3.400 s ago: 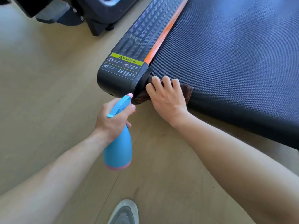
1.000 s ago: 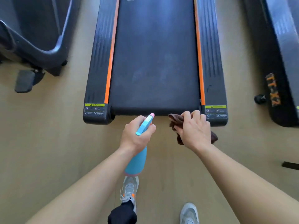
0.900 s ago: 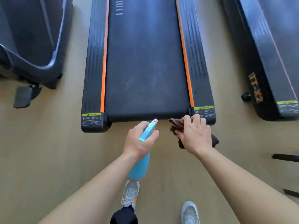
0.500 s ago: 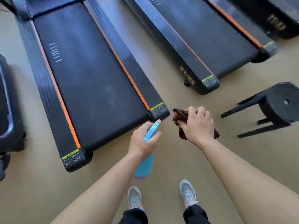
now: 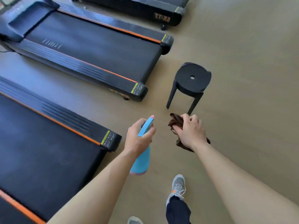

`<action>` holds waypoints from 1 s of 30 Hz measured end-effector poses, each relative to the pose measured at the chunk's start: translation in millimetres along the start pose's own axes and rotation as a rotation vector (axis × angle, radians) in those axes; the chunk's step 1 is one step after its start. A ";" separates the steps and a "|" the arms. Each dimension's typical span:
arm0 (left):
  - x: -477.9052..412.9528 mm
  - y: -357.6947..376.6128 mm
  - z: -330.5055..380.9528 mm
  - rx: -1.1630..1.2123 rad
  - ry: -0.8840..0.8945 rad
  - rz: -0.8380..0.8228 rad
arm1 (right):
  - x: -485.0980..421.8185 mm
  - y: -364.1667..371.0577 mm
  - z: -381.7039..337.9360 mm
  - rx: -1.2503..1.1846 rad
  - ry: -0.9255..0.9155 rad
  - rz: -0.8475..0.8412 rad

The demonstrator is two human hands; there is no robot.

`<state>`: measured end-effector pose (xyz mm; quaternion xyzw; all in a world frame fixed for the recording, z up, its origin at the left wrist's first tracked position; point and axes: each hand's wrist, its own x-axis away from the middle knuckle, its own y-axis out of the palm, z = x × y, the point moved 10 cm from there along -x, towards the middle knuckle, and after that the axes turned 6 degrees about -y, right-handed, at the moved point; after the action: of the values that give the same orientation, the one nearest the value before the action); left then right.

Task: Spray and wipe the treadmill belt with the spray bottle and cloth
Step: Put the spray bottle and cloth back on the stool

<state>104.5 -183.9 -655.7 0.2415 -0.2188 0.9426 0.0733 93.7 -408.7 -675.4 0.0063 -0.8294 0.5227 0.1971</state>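
A person stands on a wooden floor (image 5: 242,46) behind a row of treadmills, looking down at both arms. The left hand (image 5: 137,139) is wrapped around the neck of a blue spray bottle (image 5: 141,159), nozzle aimed forward over bare floor. The right hand (image 5: 191,131) is closed on a bunched brown cloth (image 5: 174,122), held in the air. Neither touches a machine. The nearest treadmill belt (image 5: 40,151) lies to the left, its rear corner just beside the bottle; whether it is wet or clean cannot be told. Judging by this stance, no spraying or wiping is under way. A second treadmill (image 5: 90,50) lies beyond. A black stool (image 5: 192,81) stands close ahead of the cloth hand; open floor lies to the right.
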 end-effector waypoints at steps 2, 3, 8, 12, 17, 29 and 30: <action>-22.3 29.3 34.4 -0.008 0.023 -0.018 | -19.4 -22.5 35.5 -0.022 0.048 0.016; -33.7 43.4 51.8 -0.014 0.039 -0.027 | -30.4 -34.4 50.9 -0.025 0.063 0.026; -94.4 101.0 123.9 -0.017 0.109 -0.018 | -90.1 -85.5 108.0 -0.050 0.115 0.056; -145.6 129.7 163.0 0.006 0.133 -0.008 | -138.4 -108.3 133.2 -0.066 0.141 0.055; -230.4 166.7 202.1 -0.080 0.214 -0.066 | -199.9 -115.8 153.7 -0.104 0.213 0.055; -452.6 249.9 243.1 -0.541 0.403 0.069 | -372.2 -87.4 197.6 -0.110 0.385 -0.024; -467.7 258.5 242.3 -0.543 0.405 0.066 | -383.4 -82.8 201.8 -0.113 0.391 -0.028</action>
<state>552.2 -538.5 -790.3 0.0138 -0.4506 0.8806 0.1463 400.5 -696.7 -807.5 -0.0945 -0.8032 0.4639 0.3616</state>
